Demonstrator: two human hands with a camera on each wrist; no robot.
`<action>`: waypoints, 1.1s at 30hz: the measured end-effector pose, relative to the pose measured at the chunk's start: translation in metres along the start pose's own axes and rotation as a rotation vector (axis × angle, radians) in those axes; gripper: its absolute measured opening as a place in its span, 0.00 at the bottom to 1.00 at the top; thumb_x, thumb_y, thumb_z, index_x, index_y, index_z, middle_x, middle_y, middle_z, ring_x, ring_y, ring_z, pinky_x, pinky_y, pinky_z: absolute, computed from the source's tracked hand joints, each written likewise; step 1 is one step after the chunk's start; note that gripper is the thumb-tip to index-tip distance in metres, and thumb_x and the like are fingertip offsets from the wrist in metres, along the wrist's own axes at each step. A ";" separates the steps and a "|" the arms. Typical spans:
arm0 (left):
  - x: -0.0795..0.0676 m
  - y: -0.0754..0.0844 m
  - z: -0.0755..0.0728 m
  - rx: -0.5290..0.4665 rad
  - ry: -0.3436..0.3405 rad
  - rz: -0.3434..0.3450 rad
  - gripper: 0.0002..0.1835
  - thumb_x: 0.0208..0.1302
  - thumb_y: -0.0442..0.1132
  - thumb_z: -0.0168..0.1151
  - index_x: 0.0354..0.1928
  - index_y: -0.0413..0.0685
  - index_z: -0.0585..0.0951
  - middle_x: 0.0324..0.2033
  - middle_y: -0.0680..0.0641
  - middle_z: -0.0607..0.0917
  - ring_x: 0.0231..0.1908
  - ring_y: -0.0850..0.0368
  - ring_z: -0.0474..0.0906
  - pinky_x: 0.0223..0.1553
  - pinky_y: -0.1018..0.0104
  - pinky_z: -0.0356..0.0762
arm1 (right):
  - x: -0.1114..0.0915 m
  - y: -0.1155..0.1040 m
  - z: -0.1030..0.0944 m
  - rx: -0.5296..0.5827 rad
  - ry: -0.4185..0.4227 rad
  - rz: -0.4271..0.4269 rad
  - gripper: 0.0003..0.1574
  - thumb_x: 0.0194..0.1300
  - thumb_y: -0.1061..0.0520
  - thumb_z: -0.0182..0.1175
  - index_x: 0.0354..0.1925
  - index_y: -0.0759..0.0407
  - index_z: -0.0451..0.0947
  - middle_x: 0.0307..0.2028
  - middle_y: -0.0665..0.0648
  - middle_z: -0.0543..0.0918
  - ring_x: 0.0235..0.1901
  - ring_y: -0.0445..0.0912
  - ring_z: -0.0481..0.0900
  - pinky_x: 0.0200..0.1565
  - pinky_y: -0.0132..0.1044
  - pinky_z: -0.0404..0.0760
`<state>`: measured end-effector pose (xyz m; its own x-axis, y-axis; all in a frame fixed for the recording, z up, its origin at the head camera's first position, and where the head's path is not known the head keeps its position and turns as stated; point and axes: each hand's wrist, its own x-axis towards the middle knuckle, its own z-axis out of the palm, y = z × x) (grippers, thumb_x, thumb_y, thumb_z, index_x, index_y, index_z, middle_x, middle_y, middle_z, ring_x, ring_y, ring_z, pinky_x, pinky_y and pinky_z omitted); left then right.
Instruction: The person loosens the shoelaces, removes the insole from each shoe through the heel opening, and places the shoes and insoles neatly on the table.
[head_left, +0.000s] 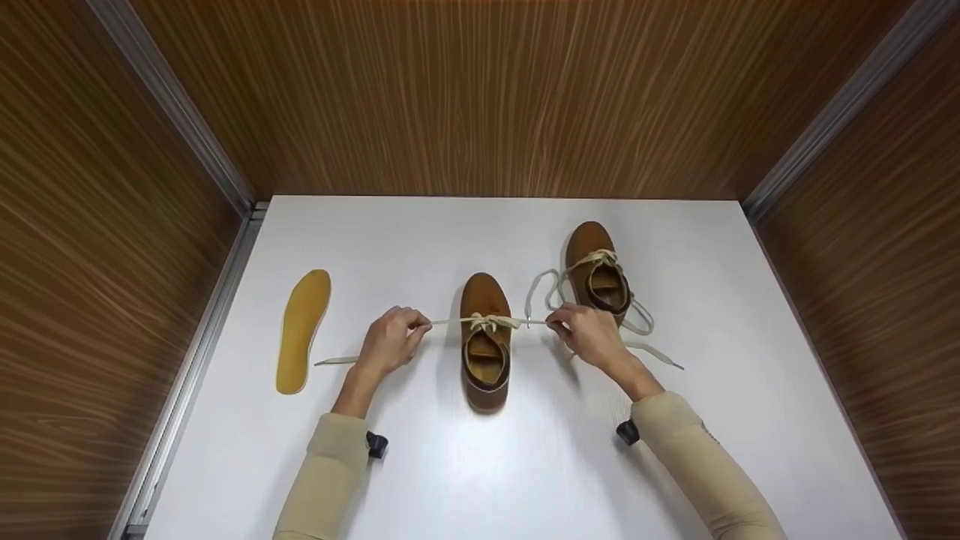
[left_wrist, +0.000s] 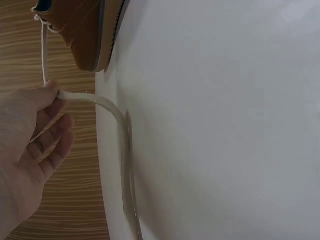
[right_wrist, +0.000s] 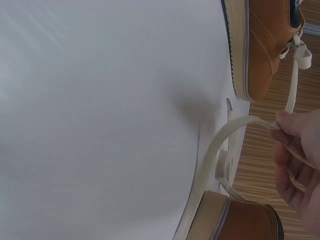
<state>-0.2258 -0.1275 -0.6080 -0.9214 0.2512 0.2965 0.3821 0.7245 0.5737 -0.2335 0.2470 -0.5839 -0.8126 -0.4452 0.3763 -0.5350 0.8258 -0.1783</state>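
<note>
A brown shoe stands upright on the table, toe pointing away from me, its cream shoelace crossed over the opening. To its left, my left hand pinches one side of the lace between thumb and forefinger; the free end droops to the table in the left wrist view. On the right side my right hand pinches the other side likewise. Between the hands the lace runs nearly straight. A small lace loop shows beside the knot in the right wrist view. Both hands' other fingers are loosely bent.
A second brown shoe stands at the back right, its loose lace trailing around it, partly behind my right hand. At the left lies a tan insole. Wood-grain panels enclose the white table at the back and sides.
</note>
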 end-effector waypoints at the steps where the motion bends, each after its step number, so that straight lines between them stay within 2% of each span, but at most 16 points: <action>1: -0.001 -0.001 -0.001 -0.003 -0.007 -0.012 0.05 0.70 0.39 0.70 0.39 0.46 0.90 0.35 0.46 0.90 0.41 0.49 0.85 0.44 0.54 0.86 | 0.000 0.000 -0.001 -0.003 0.004 -0.006 0.03 0.66 0.54 0.73 0.35 0.51 0.90 0.32 0.49 0.90 0.29 0.47 0.89 0.26 0.47 0.82; 7: -0.005 -0.006 -0.008 -0.004 -0.042 -0.063 0.06 0.72 0.40 0.68 0.41 0.45 0.89 0.37 0.46 0.90 0.42 0.49 0.85 0.46 0.55 0.86 | -0.004 0.010 -0.005 -0.035 0.004 -0.024 0.03 0.68 0.55 0.71 0.36 0.51 0.89 0.33 0.50 0.90 0.30 0.49 0.89 0.26 0.48 0.83; 12: -0.009 -0.014 -0.018 0.009 -0.012 -0.087 0.06 0.72 0.39 0.69 0.41 0.44 0.89 0.36 0.46 0.89 0.42 0.49 0.84 0.45 0.54 0.85 | -0.013 0.024 -0.011 -0.022 0.001 0.016 0.01 0.67 0.59 0.71 0.38 0.54 0.89 0.34 0.52 0.90 0.32 0.52 0.90 0.28 0.49 0.84; 16: -0.015 -0.021 -0.024 0.022 0.012 -0.114 0.05 0.71 0.38 0.69 0.41 0.44 0.89 0.36 0.46 0.89 0.41 0.49 0.84 0.45 0.54 0.85 | -0.019 0.032 -0.018 -0.003 -0.004 0.064 0.04 0.66 0.61 0.71 0.39 0.54 0.90 0.35 0.53 0.90 0.31 0.53 0.89 0.28 0.50 0.84; 23: -0.023 -0.031 -0.033 0.006 0.018 -0.183 0.07 0.73 0.39 0.67 0.42 0.43 0.89 0.37 0.44 0.89 0.42 0.48 0.84 0.46 0.51 0.84 | -0.026 0.034 -0.027 0.004 -0.025 0.133 0.05 0.69 0.57 0.69 0.42 0.51 0.91 0.33 0.52 0.88 0.28 0.53 0.87 0.29 0.52 0.84; 30: -0.030 -0.041 -0.043 0.037 0.038 -0.237 0.08 0.73 0.39 0.67 0.43 0.42 0.89 0.36 0.42 0.90 0.40 0.46 0.84 0.43 0.50 0.83 | -0.032 0.036 -0.026 0.015 -0.002 0.133 0.06 0.68 0.55 0.72 0.41 0.54 0.91 0.33 0.55 0.88 0.28 0.55 0.87 0.31 0.54 0.84; 33: -0.034 -0.046 -0.047 0.030 0.044 -0.284 0.08 0.74 0.39 0.66 0.43 0.42 0.89 0.36 0.42 0.90 0.40 0.46 0.85 0.41 0.53 0.82 | -0.035 0.037 -0.026 0.006 0.007 0.133 0.07 0.67 0.53 0.73 0.40 0.54 0.91 0.33 0.55 0.89 0.28 0.54 0.87 0.29 0.53 0.83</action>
<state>-0.2087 -0.1995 -0.6091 -0.9870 0.0082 0.1607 0.1068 0.7805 0.6160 -0.2193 0.3021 -0.5800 -0.8747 -0.3295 0.3553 -0.4241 0.8753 -0.2322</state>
